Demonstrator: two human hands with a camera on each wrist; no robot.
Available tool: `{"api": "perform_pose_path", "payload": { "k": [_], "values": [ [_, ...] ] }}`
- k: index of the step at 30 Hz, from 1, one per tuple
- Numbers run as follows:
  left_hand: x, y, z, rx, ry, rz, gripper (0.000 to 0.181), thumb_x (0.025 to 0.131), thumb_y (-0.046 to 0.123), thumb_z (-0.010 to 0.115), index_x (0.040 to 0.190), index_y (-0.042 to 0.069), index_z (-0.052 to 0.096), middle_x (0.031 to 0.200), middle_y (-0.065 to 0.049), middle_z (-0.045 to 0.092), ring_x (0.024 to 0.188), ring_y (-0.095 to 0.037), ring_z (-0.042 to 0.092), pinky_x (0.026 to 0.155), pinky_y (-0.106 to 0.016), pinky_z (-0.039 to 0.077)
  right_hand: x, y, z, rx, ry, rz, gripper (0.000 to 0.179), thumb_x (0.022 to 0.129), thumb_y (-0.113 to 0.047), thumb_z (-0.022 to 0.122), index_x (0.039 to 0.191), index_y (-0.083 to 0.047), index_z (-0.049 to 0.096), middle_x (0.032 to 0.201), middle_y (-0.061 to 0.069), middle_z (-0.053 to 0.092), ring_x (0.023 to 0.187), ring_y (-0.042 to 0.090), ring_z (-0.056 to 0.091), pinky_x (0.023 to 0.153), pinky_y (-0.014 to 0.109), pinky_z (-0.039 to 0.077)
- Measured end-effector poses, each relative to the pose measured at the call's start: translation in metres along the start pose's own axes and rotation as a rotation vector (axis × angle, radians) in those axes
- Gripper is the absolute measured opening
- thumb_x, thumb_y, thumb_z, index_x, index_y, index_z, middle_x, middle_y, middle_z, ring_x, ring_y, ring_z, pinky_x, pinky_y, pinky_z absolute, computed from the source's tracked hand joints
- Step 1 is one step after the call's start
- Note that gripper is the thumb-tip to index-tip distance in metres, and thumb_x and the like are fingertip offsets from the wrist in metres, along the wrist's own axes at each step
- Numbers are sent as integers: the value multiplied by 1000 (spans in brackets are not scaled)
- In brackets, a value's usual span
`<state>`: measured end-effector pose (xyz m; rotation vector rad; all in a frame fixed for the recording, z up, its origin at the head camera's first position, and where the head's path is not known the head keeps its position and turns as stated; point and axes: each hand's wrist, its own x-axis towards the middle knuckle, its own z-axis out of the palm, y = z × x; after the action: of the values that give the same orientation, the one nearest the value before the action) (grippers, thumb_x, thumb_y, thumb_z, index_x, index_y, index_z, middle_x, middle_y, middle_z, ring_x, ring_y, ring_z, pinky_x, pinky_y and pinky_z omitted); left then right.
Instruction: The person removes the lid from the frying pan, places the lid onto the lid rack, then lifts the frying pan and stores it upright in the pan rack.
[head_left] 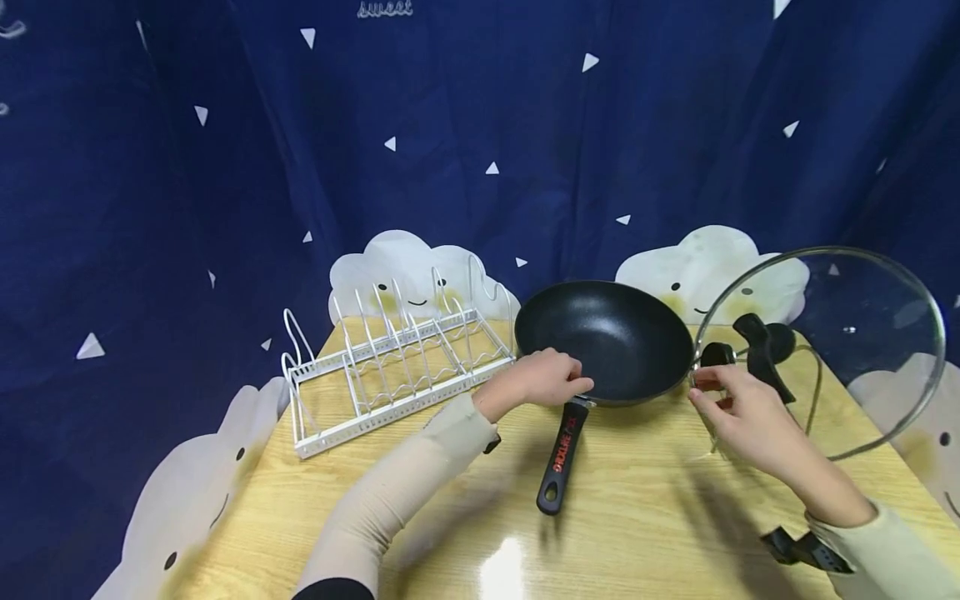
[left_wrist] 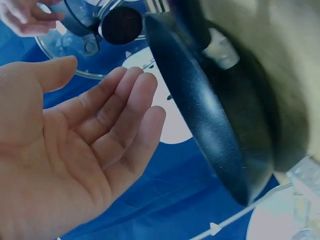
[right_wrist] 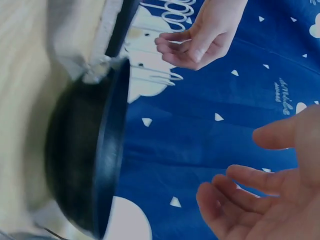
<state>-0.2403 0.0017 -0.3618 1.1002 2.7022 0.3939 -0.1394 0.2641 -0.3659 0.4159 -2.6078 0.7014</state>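
A black frying pan (head_left: 615, 346) sits upright on the wooden table, its black handle (head_left: 562, 462) with red lettering pointing toward me. My left hand (head_left: 536, 379) hovers over the pan's near left side, above the handle joint. In the left wrist view its fingers (left_wrist: 120, 125) are loosely bent around nothing. To the right of the pan is my right hand (head_left: 750, 417), just in front of a tilted glass lid (head_left: 932, 375) with a black handle (head_left: 765, 358). The right wrist view shows that hand's relaxed fingers (right_wrist: 250, 192) with empty space between them and the thumb.
Left of the pan stands a white wire rack (head_left: 405, 406) with upright dividers. Dark round parts (head_left: 717, 354) and thin wire legs show beside the lid; what they belong to is unclear. A blue curtain (head_left: 450, 100) with clouds and triangles hangs behind the table (head_left: 465, 517).
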Motion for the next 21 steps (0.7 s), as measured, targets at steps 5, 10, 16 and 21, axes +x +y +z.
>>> {"api": "perform_pose_path", "payload": {
  "k": [5,10,16,21],
  "values": [
    [-14,-11,16,-140,21,-38,39,99,38,46,68,15,50,58,6,42,50,-8,38,47,-22,31,1,1,20,80,-121,99,19,93,-14,60,104,1,62,89,7,64,78,21,59,62,31,49],
    [-25,-19,31,-289,25,-104,40,100,40,44,71,13,52,59,5,47,50,-9,41,48,-22,33,0,3,40,236,-288,240,30,98,-26,52,108,1,59,84,5,62,73,17,59,57,28,50],
    [-34,-22,50,-574,31,-202,41,100,40,43,90,6,62,74,-6,66,65,-23,66,53,-29,53,0,7,65,459,-403,351,33,100,-25,48,110,5,55,91,10,61,80,21,62,60,32,53],
    [-43,-20,67,-695,58,-224,46,100,38,43,95,-3,64,73,-13,66,63,-28,67,51,-35,54,-1,7,83,623,-451,432,33,100,-23,47,107,8,54,96,17,61,85,28,62,65,39,53]
  ]
}}
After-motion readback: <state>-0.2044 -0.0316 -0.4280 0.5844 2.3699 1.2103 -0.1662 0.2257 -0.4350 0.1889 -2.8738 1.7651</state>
